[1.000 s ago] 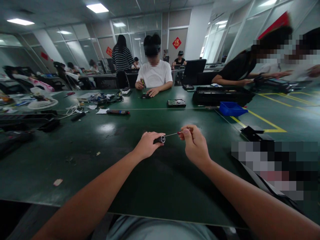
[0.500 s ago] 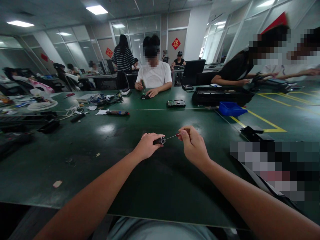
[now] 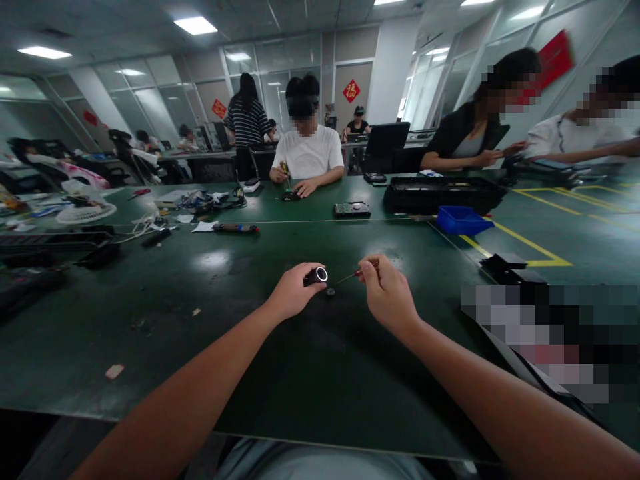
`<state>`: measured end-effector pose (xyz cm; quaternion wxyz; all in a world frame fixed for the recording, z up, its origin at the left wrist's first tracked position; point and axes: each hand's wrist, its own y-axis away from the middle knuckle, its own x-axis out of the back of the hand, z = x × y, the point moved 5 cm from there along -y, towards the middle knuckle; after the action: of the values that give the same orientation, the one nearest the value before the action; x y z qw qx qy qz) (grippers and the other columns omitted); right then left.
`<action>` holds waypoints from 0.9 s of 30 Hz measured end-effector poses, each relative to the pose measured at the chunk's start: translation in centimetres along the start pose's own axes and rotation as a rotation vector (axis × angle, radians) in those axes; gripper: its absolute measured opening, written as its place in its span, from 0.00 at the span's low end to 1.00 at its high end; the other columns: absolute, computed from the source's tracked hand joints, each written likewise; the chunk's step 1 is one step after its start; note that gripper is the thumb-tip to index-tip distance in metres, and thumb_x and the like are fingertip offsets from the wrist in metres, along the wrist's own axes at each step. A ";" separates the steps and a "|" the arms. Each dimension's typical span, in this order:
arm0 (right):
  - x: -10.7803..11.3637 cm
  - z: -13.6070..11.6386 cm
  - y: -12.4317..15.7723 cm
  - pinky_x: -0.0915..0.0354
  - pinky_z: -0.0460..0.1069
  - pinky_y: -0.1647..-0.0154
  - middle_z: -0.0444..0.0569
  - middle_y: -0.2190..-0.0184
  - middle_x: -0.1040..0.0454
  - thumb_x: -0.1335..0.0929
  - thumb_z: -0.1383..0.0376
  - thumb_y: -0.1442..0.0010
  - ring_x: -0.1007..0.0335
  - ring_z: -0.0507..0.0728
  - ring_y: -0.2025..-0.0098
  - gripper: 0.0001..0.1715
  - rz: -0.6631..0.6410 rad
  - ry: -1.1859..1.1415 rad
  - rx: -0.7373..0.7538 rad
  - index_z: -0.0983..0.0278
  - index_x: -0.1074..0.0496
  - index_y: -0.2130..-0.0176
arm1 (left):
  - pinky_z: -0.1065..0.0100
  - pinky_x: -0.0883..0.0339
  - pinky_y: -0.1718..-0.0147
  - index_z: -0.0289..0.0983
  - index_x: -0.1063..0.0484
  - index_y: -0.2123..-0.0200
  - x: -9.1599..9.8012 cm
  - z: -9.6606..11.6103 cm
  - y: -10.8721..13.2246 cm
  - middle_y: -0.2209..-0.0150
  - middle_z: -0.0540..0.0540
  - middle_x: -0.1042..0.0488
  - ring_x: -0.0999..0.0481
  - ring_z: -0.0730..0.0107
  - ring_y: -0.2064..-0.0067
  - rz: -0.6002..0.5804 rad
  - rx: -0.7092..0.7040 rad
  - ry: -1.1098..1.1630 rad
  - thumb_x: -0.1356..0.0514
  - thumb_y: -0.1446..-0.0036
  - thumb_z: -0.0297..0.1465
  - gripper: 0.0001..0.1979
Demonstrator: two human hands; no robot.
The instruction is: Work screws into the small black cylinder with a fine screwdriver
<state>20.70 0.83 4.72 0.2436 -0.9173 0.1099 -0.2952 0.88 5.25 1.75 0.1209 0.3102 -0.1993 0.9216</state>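
Note:
My left hand [image 3: 291, 292] is closed around a short black cylinder [image 3: 311, 277]; its end facing right shows a bright ring around a dark inside. My right hand [image 3: 390, 293] grips the reddish handle of a screwdriver [image 3: 350, 277], whose thin metal shaft points left and slightly down. Close to the screwdriver's tip, just below the cylinder's ringed end, is a small dark round part [image 3: 331, 292]. Whether the tip touches this part, I cannot tell. Both hands are over the green table [image 3: 300, 373].
A circuit-board-topped drive [image 3: 352, 209] lies ahead, with a black tray [image 3: 445, 193] and blue bin [image 3: 463, 220] to its right. A dark pen-shaped tool [image 3: 236, 228] and cables [image 3: 143, 225] lie left. Opposite, a person in a white shirt [image 3: 310, 157] works with a screwdriver.
The small round part was at the cylinder's end and is now separate below it. The cylinder's end has tilted up, showing a bright ring. The screwdriver tip has backed off slightly.

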 end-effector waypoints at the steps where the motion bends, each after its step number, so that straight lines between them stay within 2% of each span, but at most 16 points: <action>1: 0.0 0.0 0.0 0.38 0.51 0.65 0.48 0.70 0.25 0.41 0.59 0.31 0.28 0.58 0.67 0.12 -0.001 -0.001 -0.002 0.61 0.33 0.62 | 0.60 0.34 0.47 0.39 0.28 0.47 0.1 0.0 -0.1 0.49 0.44 0.24 0.26 0.61 0.49 0.013 0.017 0.042 0.35 0.42 0.30 0.19; 4: 0.1 -0.1 -0.1 0.38 0.51 0.65 0.48 0.70 0.26 0.41 0.59 0.31 0.28 0.57 0.67 0.13 -0.003 -0.003 -0.008 0.61 0.33 0.62 | 0.60 0.34 0.48 0.39 0.33 0.42 0.2 -0.2 -0.1 0.50 0.43 0.25 0.25 0.62 0.50 0.027 0.081 0.165 0.40 0.38 0.32 0.21; 7: 0.2 -0.2 -0.2 0.38 0.51 0.66 0.48 0.70 0.26 0.41 0.58 0.31 0.28 0.57 0.68 0.13 -0.004 -0.009 -0.011 0.61 0.33 0.62 | 0.60 0.33 0.52 0.39 0.37 0.40 0.2 0.0 0.0 0.52 0.42 0.26 0.25 0.62 0.53 -0.003 0.152 0.181 0.44 0.35 0.38 0.22; 11: 0.3 -0.3 -0.2 0.37 0.51 0.65 0.48 0.69 0.25 0.41 0.58 0.31 0.28 0.58 0.67 0.13 -0.003 -0.019 -0.004 0.61 0.33 0.61 | 0.61 0.32 0.58 0.38 0.32 0.49 0.0 0.9 0.2 0.58 0.44 0.26 0.26 0.61 0.59 -0.051 0.144 0.024 0.45 0.36 0.45 0.20; 14: 0.3 -0.2 -0.2 0.37 0.52 0.65 0.49 0.69 0.25 0.41 0.58 0.30 0.28 0.58 0.67 0.13 -0.007 -0.021 -0.006 0.61 0.33 0.61 | 0.60 0.32 0.55 0.38 0.29 0.52 -0.6 1.6 0.3 0.56 0.43 0.25 0.26 0.59 0.55 -0.071 0.054 -0.130 0.43 0.36 0.41 0.16; 16: 0.3 -0.2 -0.2 0.37 0.52 0.65 0.49 0.70 0.25 0.41 0.58 0.30 0.27 0.58 0.67 0.13 -0.011 -0.017 -0.011 0.61 0.33 0.61 | 0.59 0.32 0.53 0.38 0.28 0.51 -1.1 1.9 0.3 0.53 0.42 0.25 0.26 0.57 0.52 -0.099 -0.003 -0.230 0.45 0.35 0.37 0.14; 19: 0.3 -0.1 -0.3 0.37 0.52 0.65 0.49 0.70 0.25 0.41 0.58 0.31 0.27 0.58 0.67 0.13 -0.004 -0.017 -0.015 0.61 0.33 0.61 | 0.59 0.31 0.54 0.40 0.28 0.48 -1.8 2.1 0.4 0.51 0.42 0.26 0.25 0.57 0.51 -0.164 -0.040 -0.388 0.49 0.34 0.33 0.16; 23: 0.2 0.0 -0.3 0.36 0.52 0.64 0.49 0.69 0.25 0.41 0.58 0.31 0.27 0.58 0.66 0.13 0.003 -0.022 -0.019 0.61 0.33 0.61 | 0.59 0.30 0.59 0.41 0.27 0.46 -2.4 2.1 0.5 0.55 0.41 0.26 0.24 0.54 0.55 -0.249 -0.045 -0.562 0.48 0.34 0.38 0.18; 27: 0.2 0.0 -0.4 0.37 0.52 0.64 0.49 0.69 0.25 0.41 0.58 0.30 0.27 0.58 0.66 0.13 0.011 -0.022 -0.004 0.61 0.33 0.61 | 0.60 0.30 0.63 0.42 0.25 0.49 -2.8 2.0 0.3 0.57 0.41 0.26 0.24 0.54 0.58 -0.301 -0.076 -0.628 0.44 0.36 0.41 0.17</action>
<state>20.89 1.09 5.00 0.2445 -0.9204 0.1127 -0.2836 3.96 3.78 1.41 0.1997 0.6000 -0.2128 0.7449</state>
